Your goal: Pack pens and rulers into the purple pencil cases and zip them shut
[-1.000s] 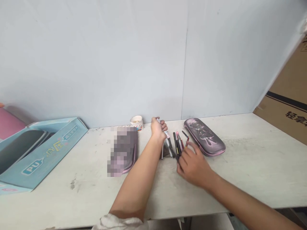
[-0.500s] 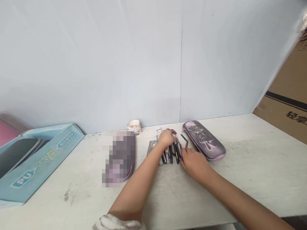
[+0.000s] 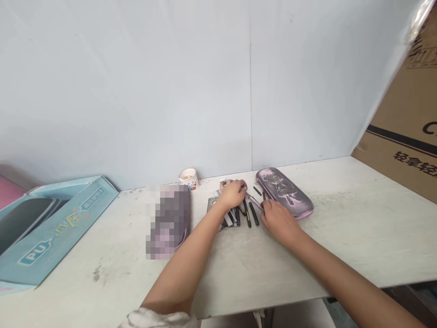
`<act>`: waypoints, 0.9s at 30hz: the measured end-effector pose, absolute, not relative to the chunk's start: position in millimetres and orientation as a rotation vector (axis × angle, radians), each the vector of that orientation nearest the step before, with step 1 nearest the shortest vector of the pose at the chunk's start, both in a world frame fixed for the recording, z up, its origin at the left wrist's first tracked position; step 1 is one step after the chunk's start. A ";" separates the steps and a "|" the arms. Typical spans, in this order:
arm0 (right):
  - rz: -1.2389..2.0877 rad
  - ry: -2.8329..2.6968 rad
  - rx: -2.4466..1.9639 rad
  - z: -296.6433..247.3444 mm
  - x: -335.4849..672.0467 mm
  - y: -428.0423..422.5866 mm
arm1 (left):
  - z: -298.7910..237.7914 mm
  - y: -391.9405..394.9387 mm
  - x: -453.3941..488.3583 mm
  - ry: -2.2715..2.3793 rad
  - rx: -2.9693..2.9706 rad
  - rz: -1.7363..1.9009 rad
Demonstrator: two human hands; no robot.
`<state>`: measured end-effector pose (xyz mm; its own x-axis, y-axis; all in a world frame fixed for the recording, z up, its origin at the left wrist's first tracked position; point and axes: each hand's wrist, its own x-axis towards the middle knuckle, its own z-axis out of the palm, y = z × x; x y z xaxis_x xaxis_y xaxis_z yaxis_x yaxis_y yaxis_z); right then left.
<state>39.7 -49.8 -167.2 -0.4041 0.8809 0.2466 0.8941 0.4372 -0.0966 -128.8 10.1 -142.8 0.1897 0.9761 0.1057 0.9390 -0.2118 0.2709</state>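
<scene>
Several pens and pencils [image 3: 246, 213] lie in a loose row on the white table [image 3: 341, 237], over a dark flat ruler [image 3: 213, 205]. My left hand [image 3: 232, 193] rests curled on the far end of the row, fingers closed around some of the pens. My right hand [image 3: 278, 221] is at the row's right side, its fingers pinching a pink pen [image 3: 254, 200]. A purple pencil case [image 3: 284, 192] lies closed just right of the pens, beside my right hand.
A second purple case [image 3: 167, 218], blurred, lies left of the ruler. A small paper cup [image 3: 188, 176] stands by the wall. A light blue box [image 3: 51, 223] sits at the far left. Cardboard cartons [image 3: 406, 123] stand at the right.
My left hand came down from holding a pen upright and settled on the pens. My right hand moved up toward the pink pen. The view shifted slightly.
</scene>
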 end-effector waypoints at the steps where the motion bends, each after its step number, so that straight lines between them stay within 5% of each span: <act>1: -0.080 -2.375 -1.519 -164.9 43.4 -48.2 | -140.3 7.1 -130.3 1.821 2.325 0.391; 7: 0.078 -2.043 -1.465 -156.2 58.1 -37.6 | -140.8 -13.5 -135.0 1.531 2.506 0.489; 18: 0.900 -1.828 -1.280 -151.1 71.3 -22.5 | -131.5 -45.0 -129.6 1.857 2.579 0.438; 27: 0.600 -1.955 -0.874 -149.3 62.6 -22.7 | -134.3 -56.9 -136.0 1.880 2.207 0.519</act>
